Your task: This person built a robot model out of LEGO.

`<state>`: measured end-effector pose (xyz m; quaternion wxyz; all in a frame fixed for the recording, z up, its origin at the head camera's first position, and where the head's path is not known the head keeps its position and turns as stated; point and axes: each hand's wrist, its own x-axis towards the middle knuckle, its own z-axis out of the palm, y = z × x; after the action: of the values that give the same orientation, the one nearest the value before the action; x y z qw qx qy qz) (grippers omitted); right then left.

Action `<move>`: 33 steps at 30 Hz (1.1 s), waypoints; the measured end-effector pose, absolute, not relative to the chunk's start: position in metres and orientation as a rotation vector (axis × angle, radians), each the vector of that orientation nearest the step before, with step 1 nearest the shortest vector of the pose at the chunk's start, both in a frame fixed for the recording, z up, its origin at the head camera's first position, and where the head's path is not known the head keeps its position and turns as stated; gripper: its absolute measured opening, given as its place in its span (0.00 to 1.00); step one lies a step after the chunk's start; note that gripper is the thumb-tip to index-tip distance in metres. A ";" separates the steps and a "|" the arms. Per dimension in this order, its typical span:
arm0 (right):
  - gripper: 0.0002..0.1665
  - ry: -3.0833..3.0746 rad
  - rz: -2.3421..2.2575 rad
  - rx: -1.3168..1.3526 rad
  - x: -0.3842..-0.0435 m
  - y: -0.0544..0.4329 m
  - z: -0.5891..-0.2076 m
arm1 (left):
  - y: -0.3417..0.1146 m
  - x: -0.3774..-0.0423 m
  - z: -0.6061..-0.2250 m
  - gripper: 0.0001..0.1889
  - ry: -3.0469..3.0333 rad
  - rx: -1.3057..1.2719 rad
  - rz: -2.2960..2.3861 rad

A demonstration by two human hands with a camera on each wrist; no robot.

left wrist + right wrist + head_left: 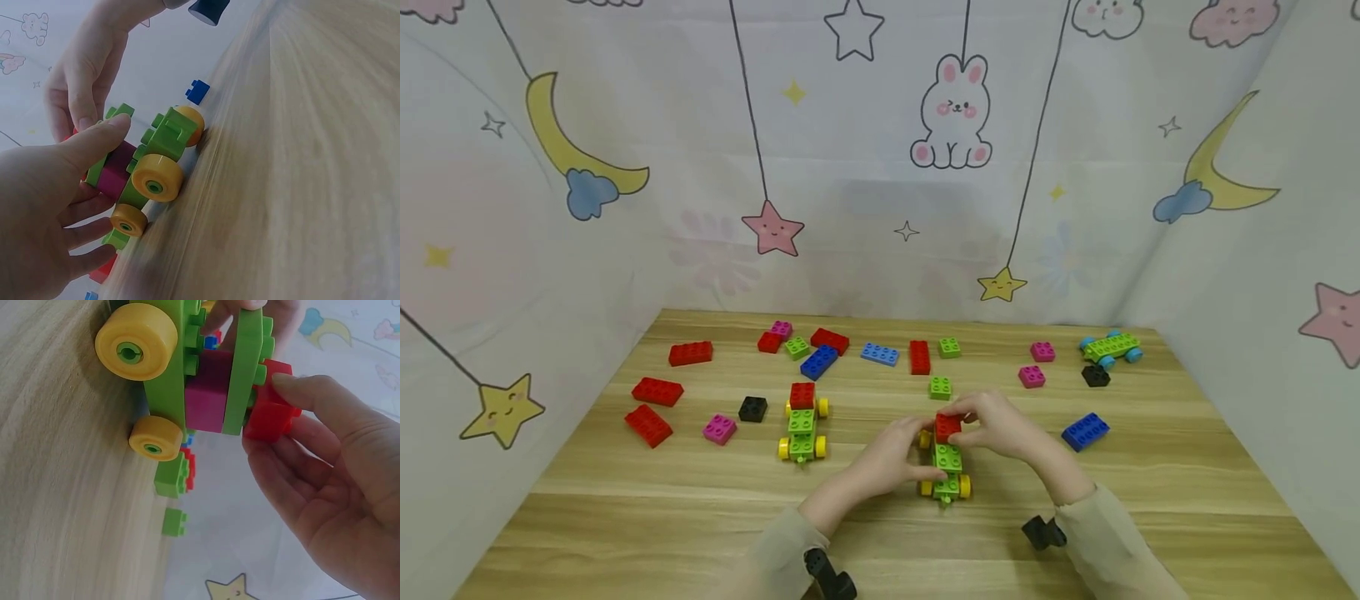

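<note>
My right hand (pixel 996 425) pinches a red brick (pixel 269 409) between thumb and fingers, at the studs of a green plate (pixel 242 375). Under that plate, a magenta brick (pixel 208 394) sits on the green base of a toy car (pixel 947 486) with yellow wheels. From the other side my left hand (pixel 887 458) holds the car's stack, its thumb (pixel 103 140) along the green plate and the other fingers behind. The car stands on its wheels on the table. To its left is a similar toy car (pixel 802 425), topped by a red brick.
Behind the hands lie scattered bricks, among them a green brick (pixel 940 387), a light blue brick (pixel 880 354) and a magenta brick (pixel 719 429). At right are a blue brick (pixel 1086 432) and a green car base (pixel 1111 348) with blue wheels. A patterned cloth (pixel 880 208) closes off the back.
</note>
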<state>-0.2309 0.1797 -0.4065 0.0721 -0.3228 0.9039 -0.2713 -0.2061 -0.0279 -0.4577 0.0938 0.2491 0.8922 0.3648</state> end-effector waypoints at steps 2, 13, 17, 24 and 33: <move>0.20 2.726 -0.803 -0.958 -0.230 0.180 -0.406 | -0.027 -0.207 -0.458 0.41 2.646 0.741 1.085; 0.20 2.759 -0.795 -0.964 -0.227 0.178 -0.405 | -0.028 -0.207 -0.458 0.41 2.655 0.758 1.080; 0.21 2.751 -0.788 -0.958 -0.227 0.179 -0.405 | -0.028 -0.207 -0.457 0.41 2.650 0.752 1.082; 0.21 2.736 -0.771 -0.947 -0.227 0.179 -0.404 | -0.028 -0.207 -0.458 0.42 2.648 0.746 1.083; 0.20 2.713 -0.825 -0.926 -0.227 0.177 -0.403 | -0.028 -0.208 -0.459 0.42 2.646 0.742 1.090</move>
<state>-0.2274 0.1775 -0.4030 0.0790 -0.3093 0.9067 -0.2758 -0.2077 -0.0280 -0.4592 0.0926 0.2499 0.8912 0.3670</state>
